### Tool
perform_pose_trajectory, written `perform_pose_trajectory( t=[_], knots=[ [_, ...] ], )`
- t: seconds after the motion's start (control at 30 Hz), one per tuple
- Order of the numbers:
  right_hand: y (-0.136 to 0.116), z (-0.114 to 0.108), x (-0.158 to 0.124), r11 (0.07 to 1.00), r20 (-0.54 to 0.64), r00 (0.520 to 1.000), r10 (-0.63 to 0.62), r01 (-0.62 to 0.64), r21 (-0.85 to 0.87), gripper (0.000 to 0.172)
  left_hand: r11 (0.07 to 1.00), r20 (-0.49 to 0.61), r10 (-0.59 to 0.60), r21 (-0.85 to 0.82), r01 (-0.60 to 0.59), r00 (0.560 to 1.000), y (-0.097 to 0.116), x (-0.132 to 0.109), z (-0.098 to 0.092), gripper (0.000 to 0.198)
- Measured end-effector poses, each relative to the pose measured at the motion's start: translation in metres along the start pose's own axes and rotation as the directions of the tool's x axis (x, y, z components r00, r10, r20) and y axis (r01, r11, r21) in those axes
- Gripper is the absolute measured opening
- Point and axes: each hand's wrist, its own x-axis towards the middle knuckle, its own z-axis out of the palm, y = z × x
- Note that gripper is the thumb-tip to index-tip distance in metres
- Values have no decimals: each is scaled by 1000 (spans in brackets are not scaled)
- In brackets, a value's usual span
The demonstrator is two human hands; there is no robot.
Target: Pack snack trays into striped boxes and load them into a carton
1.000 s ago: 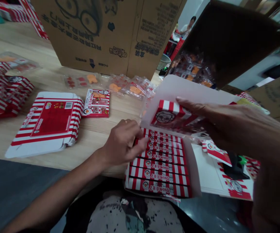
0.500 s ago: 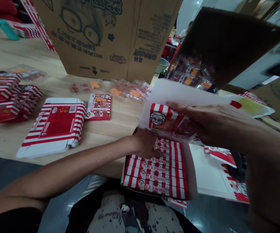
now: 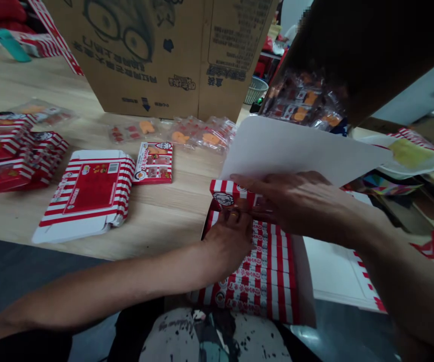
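Note:
An open display box near the table's front edge holds several small red-and-white striped boxes in a row; its white lid stands raised behind. At the back of the row, my right hand grips a small box with a printed face, its fingers along the top edge. My left hand lies over the packed boxes with bent fingers at the lower front of that same box. Its fingertips are partly hidden, and whether they grip it is unclear.
Left of the display box lie a small windowed box, a flattened striped carton and stacked boxes. Clear candy packets lie before a large cardboard carton. More packets fill a dark carton at right.
The held small box has moved down and left to the back of the row, with my right hand on it. My left hand has curled its fingers against it. The lid leans farther right.

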Motion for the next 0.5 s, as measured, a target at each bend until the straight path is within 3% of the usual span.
perform_pose_trajectory(
  t=[0.2, 0.37, 0.43, 0.5],
  knots=[
    [-13, 1, 14, 999, -8, 999, -36, 35, -40, 65, 995, -34, 90, 35, -89, 995, -4, 0, -3, 35],
    [-5, 0, 34, 999, 37, 999, -30, 29, 45, 52, 977, -60, 180, 130, -171, 982, -10, -1, 1, 28],
    [1, 5, 39, 996, 39, 999, -6, 2, 94, 46, 963, -200, 247, 156, -218, 948, -17, -9, -7, 21],
    [8, 11, 41, 990, 1, 1000, 11, -11, 139, 40, 959, -433, 281, 147, -241, 856, -29, -15, -26, 18]
  ],
)
